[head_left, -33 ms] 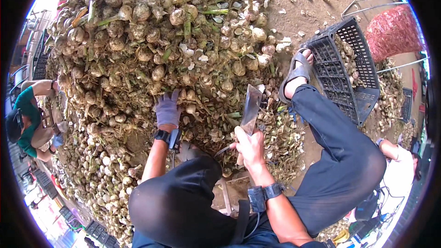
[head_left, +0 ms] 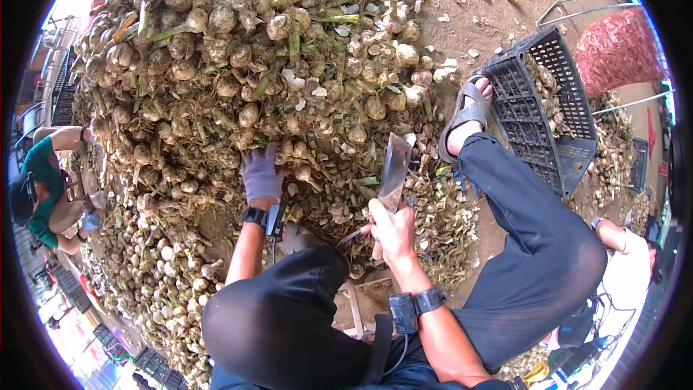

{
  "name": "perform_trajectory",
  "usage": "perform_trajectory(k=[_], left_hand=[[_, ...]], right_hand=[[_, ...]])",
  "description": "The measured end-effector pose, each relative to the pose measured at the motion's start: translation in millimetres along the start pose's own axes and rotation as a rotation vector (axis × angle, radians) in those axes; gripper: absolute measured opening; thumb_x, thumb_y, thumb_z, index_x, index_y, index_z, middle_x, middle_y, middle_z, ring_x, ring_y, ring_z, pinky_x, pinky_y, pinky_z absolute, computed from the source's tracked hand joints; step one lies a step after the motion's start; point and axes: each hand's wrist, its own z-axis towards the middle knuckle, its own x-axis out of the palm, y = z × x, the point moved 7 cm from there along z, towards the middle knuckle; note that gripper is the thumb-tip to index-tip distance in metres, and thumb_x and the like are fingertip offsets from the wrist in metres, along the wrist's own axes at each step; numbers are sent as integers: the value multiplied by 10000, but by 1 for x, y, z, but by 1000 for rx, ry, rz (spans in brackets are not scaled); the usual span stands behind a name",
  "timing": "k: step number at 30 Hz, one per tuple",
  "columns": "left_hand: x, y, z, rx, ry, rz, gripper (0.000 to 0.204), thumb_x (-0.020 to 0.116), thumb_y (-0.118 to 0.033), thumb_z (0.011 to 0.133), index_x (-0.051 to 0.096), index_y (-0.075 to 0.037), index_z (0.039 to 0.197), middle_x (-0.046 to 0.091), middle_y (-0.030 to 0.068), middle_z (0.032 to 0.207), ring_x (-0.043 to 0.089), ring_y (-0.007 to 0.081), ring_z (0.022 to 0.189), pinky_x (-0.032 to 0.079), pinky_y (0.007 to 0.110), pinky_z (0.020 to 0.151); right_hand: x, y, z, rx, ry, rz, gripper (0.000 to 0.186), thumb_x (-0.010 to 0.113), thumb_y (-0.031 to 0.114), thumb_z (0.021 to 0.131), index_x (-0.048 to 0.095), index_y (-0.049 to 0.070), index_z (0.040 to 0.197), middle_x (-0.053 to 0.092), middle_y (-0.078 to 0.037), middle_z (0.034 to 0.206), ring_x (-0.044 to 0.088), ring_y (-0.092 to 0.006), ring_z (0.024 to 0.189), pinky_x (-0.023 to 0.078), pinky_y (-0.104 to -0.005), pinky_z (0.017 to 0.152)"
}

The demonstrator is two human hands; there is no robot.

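Garlic bulbs (head_left: 281, 27), dirty and with roots and stalks, form a big heap in front of me. My left hand (head_left: 260, 175), in a pale purple glove, reaches into the heap's near side. Its fingers look apart, but their tips are partly hidden among the bulbs; no bulb shows clearly in its grasp. A loose bulb (head_left: 303, 172) lies just right of it. My right hand (head_left: 394, 230), bare, is closed round the handle of a broad-bladed knife (head_left: 394, 170), its blade pointing up and away. A thin metal piece (head_left: 349, 237) shows beside that hand.
Cut stalks and peelings (head_left: 440, 235) cover the ground between my legs. A black plastic crate (head_left: 521, 123) leans by my sandalled foot (head_left: 465, 112). Behind it stands a red mesh sack (head_left: 619, 50). One person (head_left: 43, 188) works at far left, another (head_left: 626, 267) at right.
The fingers of my left hand have sunk slightly deeper among the bulbs, and the bulb beside it has shifted a little. My right hand and the knife stay in place.
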Motion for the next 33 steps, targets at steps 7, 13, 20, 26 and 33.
perform_trajectory(k=[7,13,20,26,33], left_hand=[[35,34,-20,-317,116,-279,810,794,-314,752,433,-70,1436,521,276,1362,500,429,1272,441,462,1057],[50,37,-11,-452,250,-164,920,795,-445,772,388,-11,1474,501,273,1418,475,395,1330,417,417,1093],[45,0,-22,-258,267,-290,869,803,-258,740,390,-165,1499,379,321,1492,432,440,1352,403,421,1116],[34,-27,-30,-18,237,-342,822,758,-126,739,414,-236,1477,411,281,1466,503,453,1265,485,463,1025],[31,-45,-8,-129,382,-185,855,702,-150,795,298,-209,1545,331,310,1520,542,442,1241,509,457,991]], right_hand=[[1,-5,-1,16,32,-38,232,645,182,943,658,-38,871,609,-24,684,549,-81,506,571,-275,502],[13,-2,-4,29,27,16,246,654,195,943,656,-30,844,601,-10,671,541,-75,506,570,-273,505],[5,-2,-1,1,37,30,251,654,187,943,654,-20,801,600,-9,666,536,-72,497,568,-275,497],[7,3,-2,-20,44,15,258,653,188,944,653,-12,780,583,2,635,520,-69,473,566,-278,489],[6,-1,-2,12,64,9,228,652,184,947,649,-21,845,600,-7,681,547,-73,513,574,-277,511]])
